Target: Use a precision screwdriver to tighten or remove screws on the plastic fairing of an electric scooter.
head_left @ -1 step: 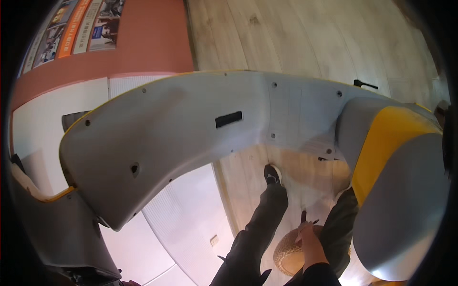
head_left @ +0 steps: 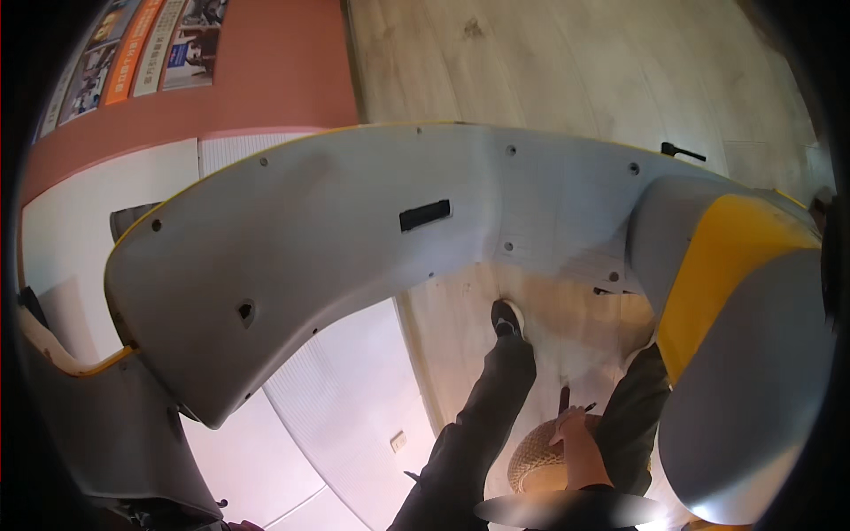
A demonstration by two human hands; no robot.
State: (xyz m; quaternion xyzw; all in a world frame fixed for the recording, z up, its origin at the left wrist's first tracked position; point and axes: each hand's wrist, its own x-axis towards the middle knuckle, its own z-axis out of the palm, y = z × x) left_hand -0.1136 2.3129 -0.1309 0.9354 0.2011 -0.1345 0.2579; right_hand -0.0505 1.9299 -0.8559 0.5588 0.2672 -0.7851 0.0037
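Note:
My right hand (head_left: 571, 423) is closed around a dark slim tool (head_left: 564, 399) at the lower middle right, over a round woven tan object (head_left: 531, 456) beside my leg. What kind of tool it is I cannot make out. At the lower left edge, a small pinkish sliver (head_left: 243, 526), possibly my left hand, shows beside a dark mechanism; its fingers are hidden. A large curved grey panel (head_left: 336, 203) with yellow edging, bolt holes and a dark rectangular slot spans the view in front of me.
A yellow and grey padded piece (head_left: 744, 354) curves down the right. A grey section (head_left: 115, 442) is at the left. Below and beyond lie a wood-look floor (head_left: 549, 62), white boards (head_left: 336, 380) and a red board with pictures (head_left: 266, 62). My legs (head_left: 478, 416) extend under the panel.
The scene sits slightly higher in the picture, and a blurred pale oval now covers my lower right forearm. My right hand stays closed on the tool in about the same place.

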